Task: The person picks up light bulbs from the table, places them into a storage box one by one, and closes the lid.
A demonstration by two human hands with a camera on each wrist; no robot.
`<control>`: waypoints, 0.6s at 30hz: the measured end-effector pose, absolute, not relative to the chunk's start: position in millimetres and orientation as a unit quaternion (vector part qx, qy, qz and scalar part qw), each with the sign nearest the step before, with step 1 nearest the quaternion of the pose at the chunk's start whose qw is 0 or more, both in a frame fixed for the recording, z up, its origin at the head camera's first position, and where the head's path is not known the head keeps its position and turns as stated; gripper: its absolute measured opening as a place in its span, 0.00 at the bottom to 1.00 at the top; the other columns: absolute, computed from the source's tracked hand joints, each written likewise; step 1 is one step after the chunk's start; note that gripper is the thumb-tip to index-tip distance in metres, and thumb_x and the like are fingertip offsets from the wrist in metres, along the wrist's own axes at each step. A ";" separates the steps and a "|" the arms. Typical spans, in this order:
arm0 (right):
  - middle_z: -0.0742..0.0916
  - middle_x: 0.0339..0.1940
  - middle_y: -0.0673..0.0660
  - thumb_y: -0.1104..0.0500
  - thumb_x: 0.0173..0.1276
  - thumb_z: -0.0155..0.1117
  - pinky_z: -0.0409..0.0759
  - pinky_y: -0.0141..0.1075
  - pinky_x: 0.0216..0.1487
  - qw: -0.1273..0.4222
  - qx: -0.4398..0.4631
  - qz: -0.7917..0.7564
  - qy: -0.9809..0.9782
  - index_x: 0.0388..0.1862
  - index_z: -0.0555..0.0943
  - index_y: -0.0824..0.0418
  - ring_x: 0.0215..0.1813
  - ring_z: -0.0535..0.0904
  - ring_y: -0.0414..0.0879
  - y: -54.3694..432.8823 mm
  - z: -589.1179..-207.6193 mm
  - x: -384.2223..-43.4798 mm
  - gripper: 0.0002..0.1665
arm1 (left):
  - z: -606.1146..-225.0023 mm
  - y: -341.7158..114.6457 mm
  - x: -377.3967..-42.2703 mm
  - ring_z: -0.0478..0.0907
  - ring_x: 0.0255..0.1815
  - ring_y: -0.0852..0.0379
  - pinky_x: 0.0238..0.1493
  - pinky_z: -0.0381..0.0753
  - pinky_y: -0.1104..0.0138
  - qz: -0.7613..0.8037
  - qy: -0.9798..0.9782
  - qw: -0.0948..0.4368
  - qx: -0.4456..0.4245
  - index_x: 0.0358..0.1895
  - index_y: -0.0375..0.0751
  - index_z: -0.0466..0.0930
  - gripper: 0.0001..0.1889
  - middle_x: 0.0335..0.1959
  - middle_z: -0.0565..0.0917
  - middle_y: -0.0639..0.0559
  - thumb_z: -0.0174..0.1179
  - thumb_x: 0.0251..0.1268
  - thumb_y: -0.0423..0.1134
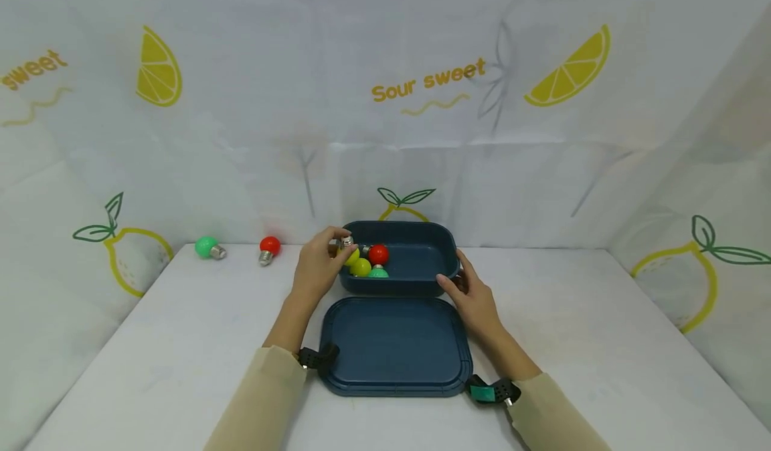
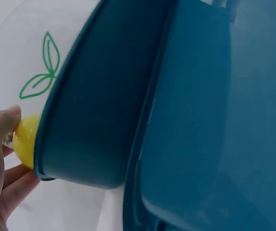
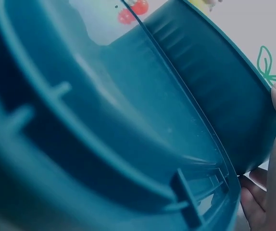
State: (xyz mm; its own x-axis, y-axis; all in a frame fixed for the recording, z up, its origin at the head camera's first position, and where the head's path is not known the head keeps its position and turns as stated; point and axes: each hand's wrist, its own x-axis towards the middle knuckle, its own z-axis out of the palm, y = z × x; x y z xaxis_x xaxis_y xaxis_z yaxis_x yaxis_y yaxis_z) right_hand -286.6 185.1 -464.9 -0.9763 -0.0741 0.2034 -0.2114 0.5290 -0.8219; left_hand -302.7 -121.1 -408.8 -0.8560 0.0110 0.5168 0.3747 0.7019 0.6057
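Note:
My left hand (image 1: 317, 261) pinches a yellow light bulb (image 2: 26, 139) by its silver screw base, over the left rim of a dark blue box (image 1: 421, 286). Inside the box's left end lie another yellow bulb (image 1: 361, 267), a red bulb (image 1: 379, 254) and a green bulb (image 1: 378, 273). At the box's front right corner, my right hand (image 1: 476, 298) grips the wall, thumb at the rim and fingers around the side. The flat blue lid (image 1: 396, 347) lies on the table just in front of the box.
On the white table (image 1: 602, 344), a green bulb (image 1: 206, 247) and a red bulb (image 1: 270, 244) lie at the back left. A white cloth (image 1: 271, 136) printed with lemons hangs behind the box. Both forearms flank the lid.

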 end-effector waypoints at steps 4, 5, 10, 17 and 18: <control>0.75 0.74 0.68 0.40 0.76 0.57 0.77 0.57 0.67 0.070 0.082 0.480 -0.871 0.84 0.50 0.44 0.68 0.79 0.62 185.3 -464.7 -286.1 0.45 | -412.0 -118.5 -302.6 0.86 0.43 0.48 0.45 0.87 0.58 -0.344 -0.894 0.266 -0.105 0.52 0.45 0.83 0.15 0.46 0.88 0.48 0.68 0.66 0.45; 0.74 0.74 0.68 0.40 0.76 0.57 0.77 0.57 0.68 0.068 0.082 0.480 -0.871 0.84 0.49 0.44 0.68 0.79 0.62 185.4 -464.5 -286.0 0.45 | -412.7 -117.8 -302.5 0.85 0.43 0.48 0.46 0.86 0.57 -0.340 -0.896 0.267 -0.102 0.52 0.45 0.83 0.15 0.46 0.88 0.47 0.68 0.66 0.44; 0.74 0.74 0.68 0.40 0.76 0.58 0.77 0.57 0.68 0.065 0.081 0.482 -0.870 0.84 0.49 0.44 0.69 0.78 0.63 185.6 -464.3 -286.4 0.46 | -415.2 -116.7 -301.1 0.82 0.53 0.44 0.57 0.82 0.52 -0.335 -0.906 0.248 -0.067 0.51 0.45 0.85 0.15 0.48 0.88 0.46 0.69 0.65 0.44; 0.74 0.74 0.68 0.41 0.76 0.58 0.78 0.57 0.67 0.068 0.086 0.482 -0.869 0.84 0.49 0.44 0.68 0.79 0.62 185.8 -464.4 -286.1 0.45 | -420.7 -118.4 -304.0 0.82 0.55 0.44 0.60 0.81 0.50 -0.352 -0.913 0.200 -0.053 0.50 0.42 0.86 0.14 0.50 0.88 0.43 0.70 0.64 0.42; 0.74 0.74 0.68 0.41 0.76 0.58 0.78 0.57 0.67 0.069 0.086 0.482 -0.869 0.84 0.49 0.44 0.68 0.79 0.62 185.8 -463.9 -285.9 0.46 | -420.7 -118.7 -304.2 0.82 0.56 0.44 0.60 0.81 0.49 -0.361 -0.910 0.197 -0.051 0.50 0.42 0.86 0.14 0.51 0.88 0.43 0.70 0.64 0.42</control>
